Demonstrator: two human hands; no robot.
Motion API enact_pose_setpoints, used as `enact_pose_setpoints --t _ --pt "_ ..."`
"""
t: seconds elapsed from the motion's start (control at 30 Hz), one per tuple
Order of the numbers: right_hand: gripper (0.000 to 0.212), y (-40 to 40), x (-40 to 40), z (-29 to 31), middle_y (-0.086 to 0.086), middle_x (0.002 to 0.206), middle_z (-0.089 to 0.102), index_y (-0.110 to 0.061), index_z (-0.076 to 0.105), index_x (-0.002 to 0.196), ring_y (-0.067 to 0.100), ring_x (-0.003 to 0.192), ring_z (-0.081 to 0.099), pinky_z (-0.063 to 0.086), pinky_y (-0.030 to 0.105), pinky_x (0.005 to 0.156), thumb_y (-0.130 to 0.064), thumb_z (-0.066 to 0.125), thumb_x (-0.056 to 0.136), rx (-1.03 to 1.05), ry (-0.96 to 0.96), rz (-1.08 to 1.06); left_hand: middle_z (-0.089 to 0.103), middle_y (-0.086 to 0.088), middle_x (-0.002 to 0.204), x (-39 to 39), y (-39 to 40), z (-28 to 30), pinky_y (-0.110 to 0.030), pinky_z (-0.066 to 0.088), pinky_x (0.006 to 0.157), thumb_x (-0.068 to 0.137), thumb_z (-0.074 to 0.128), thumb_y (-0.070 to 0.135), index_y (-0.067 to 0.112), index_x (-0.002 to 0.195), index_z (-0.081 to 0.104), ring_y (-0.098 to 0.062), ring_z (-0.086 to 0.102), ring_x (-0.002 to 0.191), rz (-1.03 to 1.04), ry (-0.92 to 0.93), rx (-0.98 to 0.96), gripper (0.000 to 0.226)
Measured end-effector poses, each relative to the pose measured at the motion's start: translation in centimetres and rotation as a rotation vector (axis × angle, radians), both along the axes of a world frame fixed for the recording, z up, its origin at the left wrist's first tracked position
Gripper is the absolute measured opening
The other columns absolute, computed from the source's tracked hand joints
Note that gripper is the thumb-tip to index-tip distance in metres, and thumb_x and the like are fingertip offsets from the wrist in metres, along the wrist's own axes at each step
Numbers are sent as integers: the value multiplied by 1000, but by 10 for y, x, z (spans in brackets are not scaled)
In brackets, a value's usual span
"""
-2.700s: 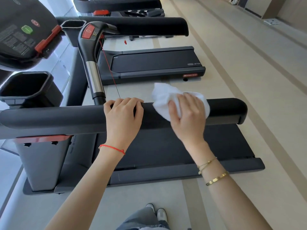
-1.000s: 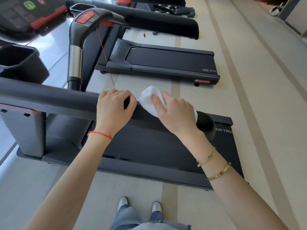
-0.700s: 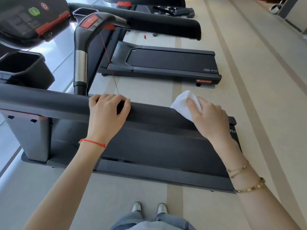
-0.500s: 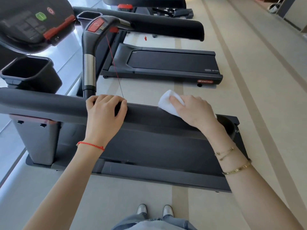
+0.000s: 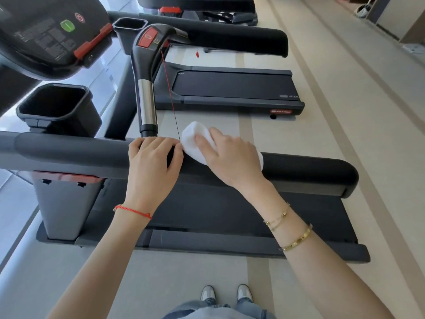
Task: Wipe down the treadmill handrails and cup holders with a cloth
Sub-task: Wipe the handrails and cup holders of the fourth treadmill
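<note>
A thick black padded handrail point(image 5: 305, 168) runs left to right across the near treadmill. My left hand point(image 5: 153, 162) grips the rail at its middle, fingers curled over the top. Right beside it, my right hand point(image 5: 227, 155) presses a bunched white cloth point(image 5: 195, 137) onto the rail, fingers laid over the cloth; the cloth touches my left hand's fingertips. A square black cup holder point(image 5: 55, 107) sits behind the rail at the left, empty as far as I can see. A second cup holder point(image 5: 130, 25) is farther back.
The console point(image 5: 48, 35) with a green button hangs at upper left. An upright grip point(image 5: 147, 88) with a red stop button and a red safety cord rises behind my left hand. Another treadmill point(image 5: 232, 88) stands beyond. My shoes point(image 5: 226, 294) stand on beige floor beside the belt point(image 5: 213, 210).
My right hand slid the cloth out to the rail's right end, then back left until it meets my left hand. My left hand kept its grip.
</note>
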State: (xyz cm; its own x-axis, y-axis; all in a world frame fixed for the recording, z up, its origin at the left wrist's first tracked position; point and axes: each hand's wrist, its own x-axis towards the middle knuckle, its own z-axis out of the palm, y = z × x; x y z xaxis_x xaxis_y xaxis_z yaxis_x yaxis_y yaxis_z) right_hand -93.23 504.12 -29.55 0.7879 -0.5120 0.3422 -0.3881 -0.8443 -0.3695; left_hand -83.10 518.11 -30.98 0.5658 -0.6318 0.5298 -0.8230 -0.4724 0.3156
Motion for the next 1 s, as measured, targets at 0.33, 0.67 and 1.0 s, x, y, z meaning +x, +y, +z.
enact_pose_setpoints --t 0.33,0.67,1.0 --pt "48 -7 -64 -30 6 102 64 -10 61 120 28 103 59 45 37 95 -48 41 100 -200 -195 -84 70 9 101 -9 -6 4 -38 27 106 98 37 29 21 106 69 -15 61 101 -97 52 40 34" --pt "36 -23 -73 -33 3 74 56 -8 58 88 23 74 52 42 34 77 -40 45 98 -202 -348 -354 71 7 101 -40 -38 5 -37 29 102 99 42 24 20 106 69 -17 62 96 -177 86 67 28" --pt "45 -43 -142 -38 5 109 57 -10 55 119 26 106 50 39 36 94 -49 46 97 -119 -367 -187 68 7 104 -91 -61 9 -39 33 108 97 50 11 16 107 68 -17 58 98 -359 155 -13 21"
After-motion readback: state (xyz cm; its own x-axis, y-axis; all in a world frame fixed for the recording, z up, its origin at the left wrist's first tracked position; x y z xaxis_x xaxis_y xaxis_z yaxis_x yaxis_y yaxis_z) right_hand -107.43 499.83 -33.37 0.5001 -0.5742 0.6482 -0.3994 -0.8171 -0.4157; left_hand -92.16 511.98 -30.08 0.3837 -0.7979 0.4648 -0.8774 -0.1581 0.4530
